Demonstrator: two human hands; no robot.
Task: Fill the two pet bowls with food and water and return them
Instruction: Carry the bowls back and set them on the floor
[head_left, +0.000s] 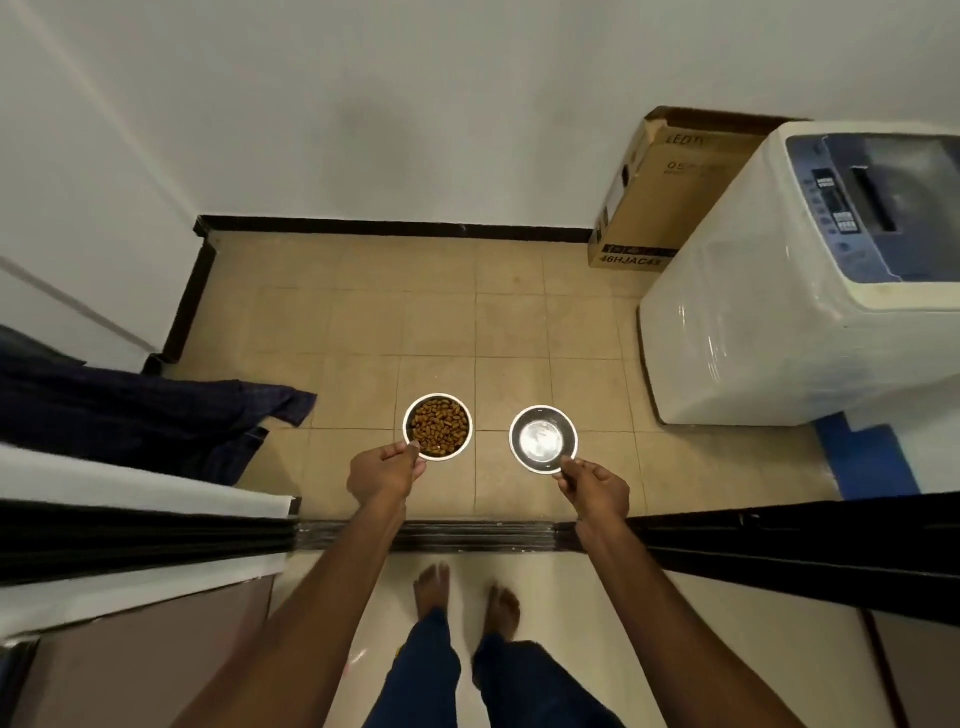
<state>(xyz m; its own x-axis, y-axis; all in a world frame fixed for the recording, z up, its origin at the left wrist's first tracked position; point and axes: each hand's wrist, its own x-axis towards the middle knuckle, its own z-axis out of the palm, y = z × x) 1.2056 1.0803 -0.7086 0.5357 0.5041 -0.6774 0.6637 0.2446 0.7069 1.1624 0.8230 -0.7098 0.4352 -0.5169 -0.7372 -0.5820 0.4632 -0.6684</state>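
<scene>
My left hand (387, 470) pinches the kibble bowl (438, 427) rim, right hand (597, 488) the water bowl (543, 439) rim (steel, likely slippery; keep level).

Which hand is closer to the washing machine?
Right. The right hand, pinching the water bowl, is nearer the washing machine. The left hand, holding the food bowl, is farther away.

Steel food bowl (438, 427), full of brown kibble, held level just beyond left hand (385, 472). Steel water bowl (543, 439), shiny inside, pinched at rim by right hand (596, 488).
</scene>
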